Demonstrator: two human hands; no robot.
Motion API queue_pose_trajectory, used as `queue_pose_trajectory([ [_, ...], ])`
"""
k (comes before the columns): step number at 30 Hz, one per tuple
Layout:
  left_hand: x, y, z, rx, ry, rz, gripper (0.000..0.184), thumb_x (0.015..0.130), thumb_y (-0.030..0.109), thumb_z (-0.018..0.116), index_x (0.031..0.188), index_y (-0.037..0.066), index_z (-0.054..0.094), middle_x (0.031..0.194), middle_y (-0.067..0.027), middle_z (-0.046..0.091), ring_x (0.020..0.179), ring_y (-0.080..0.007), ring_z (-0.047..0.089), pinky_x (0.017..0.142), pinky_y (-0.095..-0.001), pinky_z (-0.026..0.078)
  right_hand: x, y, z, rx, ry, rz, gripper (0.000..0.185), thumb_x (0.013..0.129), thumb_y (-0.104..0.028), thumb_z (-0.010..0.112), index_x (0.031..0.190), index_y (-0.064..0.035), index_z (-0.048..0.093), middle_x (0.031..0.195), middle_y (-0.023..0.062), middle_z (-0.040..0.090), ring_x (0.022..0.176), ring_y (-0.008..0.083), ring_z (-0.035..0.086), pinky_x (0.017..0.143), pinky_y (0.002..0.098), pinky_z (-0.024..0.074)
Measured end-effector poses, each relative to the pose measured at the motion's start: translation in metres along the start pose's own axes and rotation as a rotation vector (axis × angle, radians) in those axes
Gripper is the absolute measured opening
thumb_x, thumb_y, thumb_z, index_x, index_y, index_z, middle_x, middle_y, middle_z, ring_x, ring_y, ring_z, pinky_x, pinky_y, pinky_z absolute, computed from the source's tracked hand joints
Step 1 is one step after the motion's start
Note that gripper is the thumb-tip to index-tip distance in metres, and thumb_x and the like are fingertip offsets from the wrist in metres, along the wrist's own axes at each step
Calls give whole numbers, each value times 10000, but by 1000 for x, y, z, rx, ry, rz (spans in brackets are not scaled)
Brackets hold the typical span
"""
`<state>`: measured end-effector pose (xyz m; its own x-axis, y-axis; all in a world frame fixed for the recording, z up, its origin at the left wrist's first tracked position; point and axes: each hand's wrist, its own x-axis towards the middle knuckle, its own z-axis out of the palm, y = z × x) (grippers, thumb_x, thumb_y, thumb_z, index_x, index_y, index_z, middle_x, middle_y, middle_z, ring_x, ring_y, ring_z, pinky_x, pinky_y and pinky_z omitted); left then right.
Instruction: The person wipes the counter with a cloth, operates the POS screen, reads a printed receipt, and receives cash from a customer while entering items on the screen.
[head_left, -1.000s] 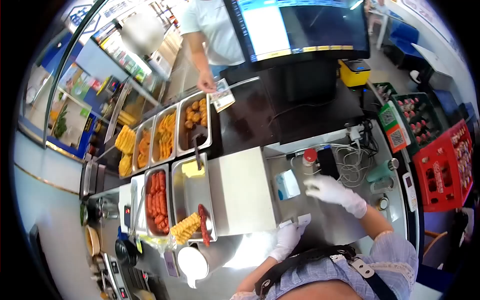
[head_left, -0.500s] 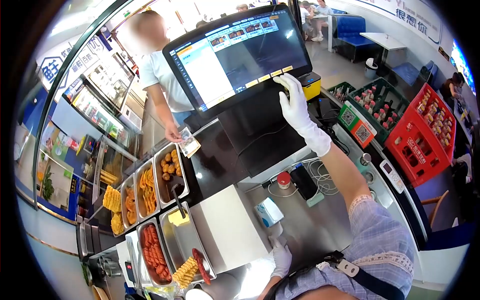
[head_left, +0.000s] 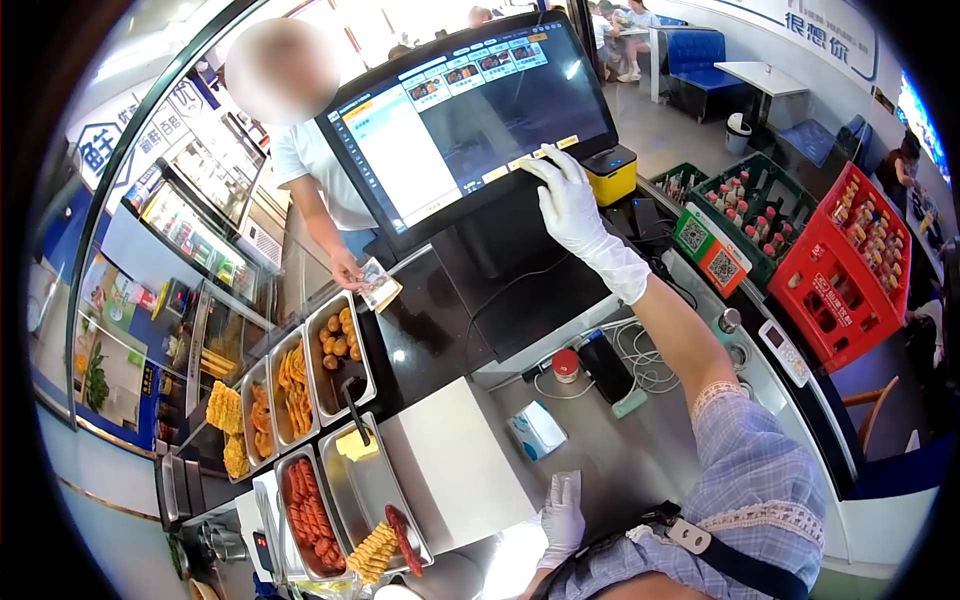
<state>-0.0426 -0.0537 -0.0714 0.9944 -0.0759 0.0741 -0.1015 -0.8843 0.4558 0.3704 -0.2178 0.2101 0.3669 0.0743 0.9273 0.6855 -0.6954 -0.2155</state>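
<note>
Right hand (head_left: pixel 575 212), white-gloved: open, fingers at lower edge of large black touchscreen monitor (head_left: pixel 480 115), which stands on the black desk (head_left: pixel 425 315). Left hand (head_left: pixel 563 518), white-gloved: near blue-and-white tissue pack (head_left: pixel 538 430); grip cannot be told. Person opposite (head_left: pixel 315 165) holds paper banknotes (head_left: pixel 378 286) beside steel tray of brown balls (head_left: pixel 323 388).

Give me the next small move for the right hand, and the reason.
Probably tap one of the yellow buttons along the bottom of the screen. The right hand has its fingers at that edge, though contact is unclear, and the person opposite is holding out what look like banknotes.
</note>
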Motion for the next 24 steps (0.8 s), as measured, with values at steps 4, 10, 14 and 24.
queue_pose_trajectory([
  [4, -2, 4, -11, -75, 57, 43, 412, 860, 101, 565, 1272, 82, 560, 1320, -206, 527, 1141, -390, 564, 927, -468, 478, 1, -8, -4, 131, 139, 24, 392, 822, 26, 547, 1207, -45, 544, 1153, 146, 586, 1104, 341, 534, 971, 426, 419],
  [10, -9, 4, -47, -315, -80, 130, 313, 849, 87, 623, 1161, 87, 645, 1206, -138, 623, 1102, -328, 599, 942, -398, 476, -41, -65, 28, 775, -208, 501, 214, 914, -36, 561, 1122, 14, 566, 911, 107, 683, 866, 181, 665, 783, 292, 515],
  [14, -3, 7, -105, -712, -508, -82, 237, 904, 124, 624, 1126, 53, 666, 1084, -110, 684, 1015, -225, 644, 915, -302, 486, -87, -106, 110, 851, -593, 857, 543, 892, -291, 669, 1259, 64, 483, 1203, 232, 591, 1120, 265, 589, 947, 338, 467],
  [24, 26, -7, -177, -1186, -168, -433, 261, 947, 112, 599, 1179, 1, 646, 1075, -72, 693, 980, -139, 623, 906, -250, 473, -81, -92, 323, 730, -399, 1072, 485, 764, -207, 803, 1071, 97, 581, 1025, 166, 663, 893, 208, 644, 753, 309, 521],
])
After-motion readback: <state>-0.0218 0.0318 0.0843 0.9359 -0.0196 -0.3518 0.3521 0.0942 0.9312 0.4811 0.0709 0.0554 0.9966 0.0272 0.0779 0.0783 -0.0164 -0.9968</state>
